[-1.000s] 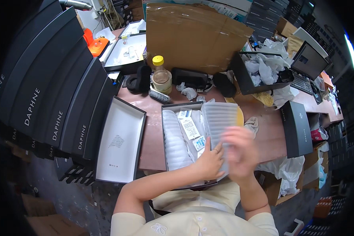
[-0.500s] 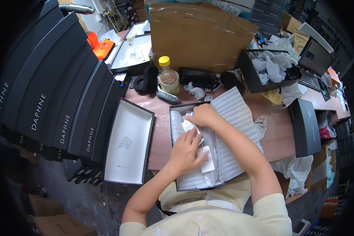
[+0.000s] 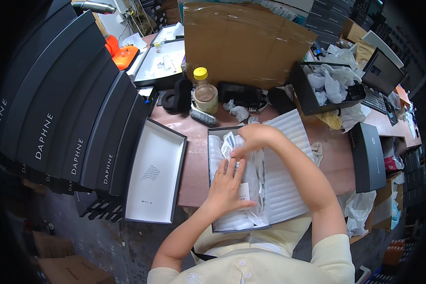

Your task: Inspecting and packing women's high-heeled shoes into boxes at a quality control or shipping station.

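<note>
An open black box lies on the table in front of me, lined with white foam and tissue. My left hand rests flat inside it, fingers spread, pressing on a small white card and the tissue. My right hand is at the box's far end, pinching a small white packet. A white ribbed foam sheet is folded out over the box's right side, under my right forearm.
The box's lid lies open-side up to the left. Black boxes stand stacked at far left. A yellow-capped jar, brush, cardboard sheet, bin of crumpled paper and a shut black box surround the work spot.
The foam sheet that my hands held up a second ago now lies folded out to the right. Both hands have gone down into the box, the right taking hold of the packet.
</note>
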Demonstrator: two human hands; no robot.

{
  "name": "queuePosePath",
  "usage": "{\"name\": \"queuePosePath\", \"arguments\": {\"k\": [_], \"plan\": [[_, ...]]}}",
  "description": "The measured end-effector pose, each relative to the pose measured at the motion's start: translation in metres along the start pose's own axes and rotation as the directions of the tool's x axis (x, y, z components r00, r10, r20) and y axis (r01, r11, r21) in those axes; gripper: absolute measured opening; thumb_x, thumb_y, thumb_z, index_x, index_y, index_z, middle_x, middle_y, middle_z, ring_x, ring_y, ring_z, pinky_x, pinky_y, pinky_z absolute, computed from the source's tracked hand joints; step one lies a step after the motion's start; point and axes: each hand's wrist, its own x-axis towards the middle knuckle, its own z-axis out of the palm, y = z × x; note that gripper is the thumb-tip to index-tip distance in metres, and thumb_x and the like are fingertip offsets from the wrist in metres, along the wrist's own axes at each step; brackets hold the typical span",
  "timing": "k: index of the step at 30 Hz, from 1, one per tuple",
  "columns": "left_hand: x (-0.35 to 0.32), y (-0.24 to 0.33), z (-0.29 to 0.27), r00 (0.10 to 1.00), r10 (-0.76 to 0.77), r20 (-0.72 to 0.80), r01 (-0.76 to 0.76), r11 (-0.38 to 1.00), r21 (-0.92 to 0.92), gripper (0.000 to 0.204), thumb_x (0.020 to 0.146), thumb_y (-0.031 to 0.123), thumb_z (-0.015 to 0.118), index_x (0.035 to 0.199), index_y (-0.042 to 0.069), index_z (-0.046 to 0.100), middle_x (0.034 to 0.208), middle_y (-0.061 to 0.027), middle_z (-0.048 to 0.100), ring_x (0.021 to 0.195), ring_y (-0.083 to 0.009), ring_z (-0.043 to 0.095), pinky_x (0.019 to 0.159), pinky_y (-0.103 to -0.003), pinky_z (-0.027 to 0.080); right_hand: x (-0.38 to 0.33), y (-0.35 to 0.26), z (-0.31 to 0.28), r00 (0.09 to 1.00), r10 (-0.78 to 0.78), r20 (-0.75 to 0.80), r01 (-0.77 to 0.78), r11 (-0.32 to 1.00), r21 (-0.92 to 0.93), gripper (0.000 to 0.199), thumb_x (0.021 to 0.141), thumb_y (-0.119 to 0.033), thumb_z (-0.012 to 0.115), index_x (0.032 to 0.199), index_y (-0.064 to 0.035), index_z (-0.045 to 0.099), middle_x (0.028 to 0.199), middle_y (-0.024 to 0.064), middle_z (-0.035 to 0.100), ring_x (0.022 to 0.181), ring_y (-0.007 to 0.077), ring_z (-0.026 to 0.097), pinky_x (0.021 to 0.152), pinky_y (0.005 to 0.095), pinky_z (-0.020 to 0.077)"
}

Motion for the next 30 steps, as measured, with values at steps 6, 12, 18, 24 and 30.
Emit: {"name": "queuePosePath", "arguments": {"k": [6, 12, 18, 24, 30], "plan": [[0.001, -0.005, -0.001, 0.989, 0.104, -0.109, -0.110, 0.993, -0.048, 0.105, 0.056, 0.052, 0.077, 0.137, 0.005, 0.031, 0.133, -0.0267, 0.029, 0.120, -0.0449, 0.031, 0.099, -0.050, 0.032, -0.031, 0.006, 0.002, 0.994, 0.056, -0.095, -0.058, 0.998, -0.020, 0.075, 0.060, -0.061, 0.069, 0.088, 0.0082, 0.062, 0.080, 0.0248, 0.064, 0.076, 0.0357, 0.064, 0.072, 0.0402, 0.0492], [-0.001, -0.003, -0.001, 0.976, 0.134, -0.171, -0.166, 0.968, -0.187, 0.098, 0.062, 0.046, 0.077, 0.138, 0.005, 0.028, 0.131, -0.0276, 0.032, 0.116, -0.0457, 0.039, 0.099, -0.047, 0.034, -0.086, -0.006, -0.014, 0.921, -0.066, -0.384, 0.051, 0.997, -0.049, 0.062, 0.056, -0.052, 0.075, 0.076, 0.0054, 0.063, 0.075, 0.0225, 0.064, 0.075, 0.0344, 0.064, 0.070, 0.0401, 0.0494], [0.006, -0.006, -0.003, 0.981, 0.158, -0.116, -0.192, 0.889, -0.416, 0.093, 0.068, 0.041, 0.073, 0.136, -0.004, 0.027, 0.131, -0.0299, 0.034, 0.120, -0.0455, 0.036, 0.103, -0.045, 0.031, -0.152, -0.007, -0.032, 0.762, -0.084, -0.642, 0.158, 0.986, 0.058, 0.049, 0.062, -0.040, 0.075, 0.086, 0.0003, 0.060, 0.083, 0.0198, 0.064, 0.083, 0.0352, 0.061, 0.071, 0.0409, 0.0482], [0.028, -0.006, 0.002, 0.985, 0.122, 0.120, -0.116, 0.992, -0.056, 0.078, 0.067, 0.030, 0.073, 0.129, -0.002, 0.037, 0.127, -0.0274, 0.041, 0.122, -0.0440, 0.036, 0.105, -0.046, 0.026, -0.233, 0.026, 0.015, 0.309, 0.286, -0.907, 0.303, 0.874, 0.379, 0.048, 0.064, -0.026, 0.080, 0.099, -0.0013, 0.058, 0.087, 0.0085, 0.060, 0.079, 0.0164, 0.058, 0.073, 0.0301, 0.0463], [0.015, -0.040, 0.030, 0.976, 0.116, 0.186, -0.188, 0.880, 0.437, 0.069, 0.070, 0.045, 0.066, 0.123, 0.005, 0.052, 0.127, -0.0260, 0.044, 0.122, -0.0450, 0.035, 0.103, -0.062, 0.015, -0.225, 0.037, 0.097, 0.106, 0.632, -0.768, 0.725, 0.479, 0.494, 0.052, 0.073, -0.020, 0.078, 0.113, 0.0010, 0.054, 0.103, 0.0060, 0.059, 0.094, 0.0125, 0.055, 0.083, 0.0276, 0.0455]]}}
